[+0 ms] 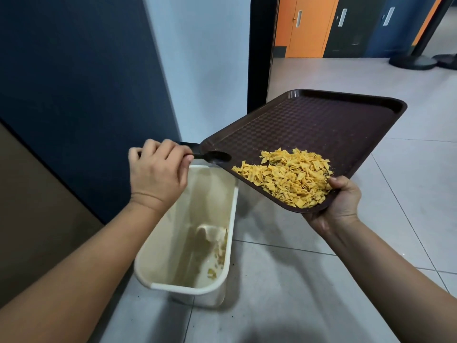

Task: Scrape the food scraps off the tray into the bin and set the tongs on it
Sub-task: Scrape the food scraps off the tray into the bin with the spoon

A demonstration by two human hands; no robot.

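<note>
A dark brown tray [321,120] hangs tilted over the floor, its near left corner above the cream bin [148,268]. A heap of yellow food scraps [289,177] lies near the tray's lower edge. My right hand [338,204] grips that near edge from below, thumb on top beside the scraps. My left hand [158,174] holds black tongs [215,157], whose rounded tip rests on the tray's left corner, a little left of the scraps. The handle is hidden in my fist. A few scraps lie on the bin's bottom.
The bin stands on a grey tiled floor [296,293] against a dark blue wall panel [74,95]. A black door frame [259,58] rises behind the tray. Orange and dark doors and a black post base [413,61] are far back right.
</note>
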